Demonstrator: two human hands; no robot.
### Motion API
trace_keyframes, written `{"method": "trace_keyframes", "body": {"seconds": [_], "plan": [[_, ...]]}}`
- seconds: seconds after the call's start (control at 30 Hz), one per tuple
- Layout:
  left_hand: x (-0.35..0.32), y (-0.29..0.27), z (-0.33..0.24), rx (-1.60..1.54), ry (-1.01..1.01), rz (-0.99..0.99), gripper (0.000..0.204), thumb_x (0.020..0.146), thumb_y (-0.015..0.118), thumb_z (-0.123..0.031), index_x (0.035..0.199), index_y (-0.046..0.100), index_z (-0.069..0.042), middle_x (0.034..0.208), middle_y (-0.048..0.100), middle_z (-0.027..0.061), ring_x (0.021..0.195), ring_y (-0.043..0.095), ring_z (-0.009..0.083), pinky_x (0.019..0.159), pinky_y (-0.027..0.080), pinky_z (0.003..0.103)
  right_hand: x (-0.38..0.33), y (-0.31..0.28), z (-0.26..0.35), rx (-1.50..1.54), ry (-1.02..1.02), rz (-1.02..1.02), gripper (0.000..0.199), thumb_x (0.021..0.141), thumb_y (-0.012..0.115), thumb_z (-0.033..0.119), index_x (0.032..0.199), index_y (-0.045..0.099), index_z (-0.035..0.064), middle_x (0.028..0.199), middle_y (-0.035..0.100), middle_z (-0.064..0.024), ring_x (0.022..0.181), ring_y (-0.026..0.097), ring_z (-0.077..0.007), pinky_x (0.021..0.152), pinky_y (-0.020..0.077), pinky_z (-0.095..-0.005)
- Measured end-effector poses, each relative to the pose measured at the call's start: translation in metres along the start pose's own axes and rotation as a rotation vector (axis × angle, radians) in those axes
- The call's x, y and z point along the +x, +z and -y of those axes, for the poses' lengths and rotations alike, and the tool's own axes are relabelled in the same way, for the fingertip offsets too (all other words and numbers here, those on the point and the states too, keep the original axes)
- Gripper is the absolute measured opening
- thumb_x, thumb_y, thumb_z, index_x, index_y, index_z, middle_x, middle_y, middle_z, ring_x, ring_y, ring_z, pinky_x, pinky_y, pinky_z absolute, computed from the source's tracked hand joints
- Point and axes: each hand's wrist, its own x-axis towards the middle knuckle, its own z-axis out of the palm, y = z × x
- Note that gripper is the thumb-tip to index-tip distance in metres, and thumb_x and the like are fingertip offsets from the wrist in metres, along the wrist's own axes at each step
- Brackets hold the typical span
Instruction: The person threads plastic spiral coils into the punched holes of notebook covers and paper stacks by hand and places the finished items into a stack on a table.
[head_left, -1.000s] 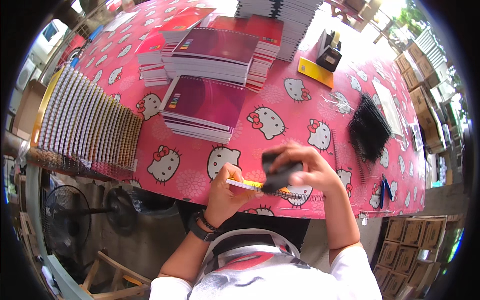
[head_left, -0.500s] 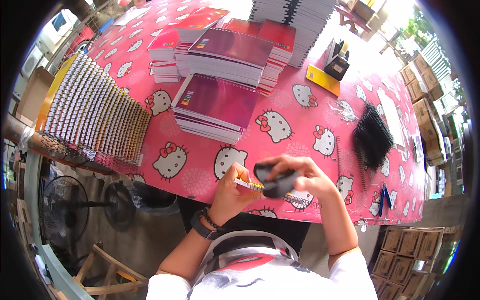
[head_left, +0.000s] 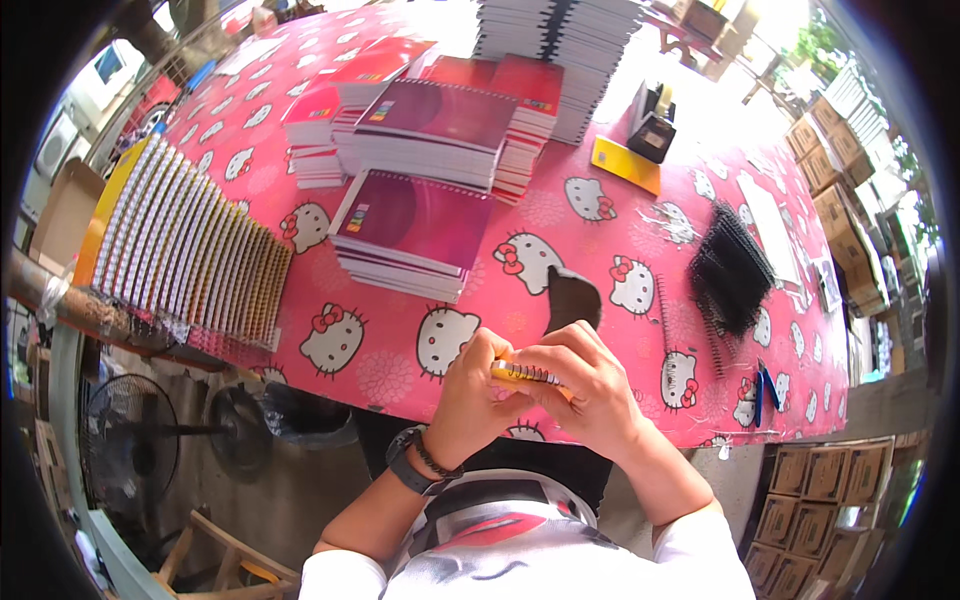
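Observation:
Close to the table's near edge, my left hand [head_left: 474,392] grips a small yellow-edged spiral notebook [head_left: 512,371], whose dark coil runs along the upward-facing edge. My right hand [head_left: 592,388] closes on the right end of that notebook, its fingers touching the coil. Most of the notebook is hidden between my palms. Just beyond my right fingers a dark grey pad [head_left: 574,303] lies loose on the pink patterned tablecloth [head_left: 400,345]. Farther right are a heap of black wire coils [head_left: 733,270] and a blue-handled tool [head_left: 766,393].
Yellow-covered spiral notebooks [head_left: 185,245] stand in a long row at the left. Purple notebooks [head_left: 412,222] and red ones [head_left: 530,85] are piled beyond my hands. A tape dispenser [head_left: 652,125] sits behind a yellow notebook [head_left: 626,166]. A fan [head_left: 130,435] stands below the table's left side.
My right hand has let go of the dark pad, which now lies on the table. That hand has moved left onto the notebook's coil. The coil's loose tail no longer shows.

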Motion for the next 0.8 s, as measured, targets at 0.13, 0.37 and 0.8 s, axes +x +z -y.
{"method": "trace_keyframes", "body": {"seconds": [0.13, 0.37, 0.8], "plan": [[0.002, -0.007, 0.002, -0.333, 0.064, -0.044, 0.030, 0.077, 0.077, -0.014, 0.093, 0.053, -0.005, 0.088, 0.056, 0.0063, 0.075, 0.056, 0.0160, 0.063, 0.045, 0.030, -0.002, -0.006, -0.002, 0.074, 0.010, -0.089, 0.031, 0.073, 0.070, 0.001, 0.103, 0.064, 0.0057, 0.085, 0.058, -0.0076, 0.079, 0.056, -0.0255, 0.067, 0.0482, -0.0338], [0.000, -0.005, -0.010, -0.428, 0.089, -0.060, 0.015, 0.084, 0.068, -0.003, 0.097, 0.060, -0.002, 0.093, 0.058, 0.0069, 0.086, 0.061, 0.0138, 0.077, 0.052, 0.025, -0.007, -0.010, -0.005, 0.273, 0.125, -0.134, 0.026, 0.073, 0.072, 0.001, 0.097, 0.065, 0.0056, 0.086, 0.060, -0.0072, 0.080, 0.059, -0.0227, 0.069, 0.0493, -0.0324], [0.002, -0.012, -0.026, -0.299, 0.067, -0.074, 0.010, 0.084, 0.066, -0.003, 0.094, 0.063, -0.001, 0.091, 0.062, 0.0080, 0.083, 0.062, 0.0164, 0.074, 0.051, 0.027, -0.016, -0.003, 0.011, 0.209, 0.087, -0.205, 0.029, 0.078, 0.069, -0.001, 0.106, 0.063, 0.0019, 0.092, 0.063, -0.0092, 0.081, 0.062, -0.0192, 0.071, 0.0504, -0.0284]]}}
